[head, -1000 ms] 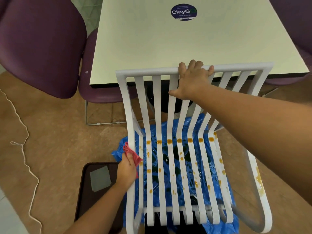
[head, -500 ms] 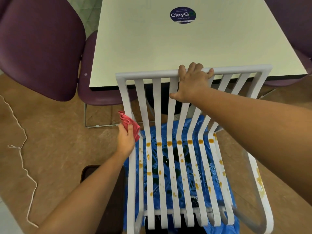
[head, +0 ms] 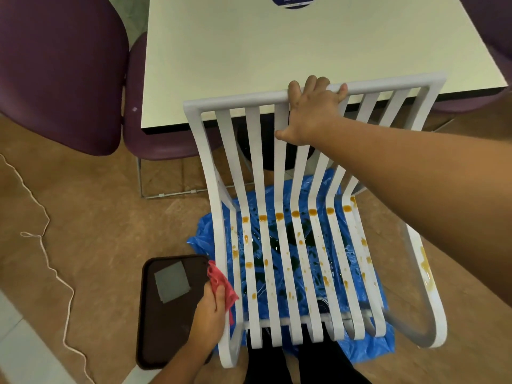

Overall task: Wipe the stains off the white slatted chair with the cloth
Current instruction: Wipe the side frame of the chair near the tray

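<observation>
Chair (head: 238,101) top rail grasped by right hand (head: 311,112) — left hand (head: 210,309) clutches red cloth (head: 221,281); sticker (head: 293,1) unreadable.

The floor (head: 91,217) is brown and matt, with a paler strip (head: 16,342) at the lower left. A thin white cord (head: 45,225) lies on it in loose curves. A cream table (head: 277,51) with a dark edge carries a round blue sticker (head: 293,1). A purple padded chair (head: 55,73) stands at its left. A blue plastic sheet (head: 207,239) lies beside a brown tray (head: 171,328) holding a grey square (head: 171,281).
</observation>
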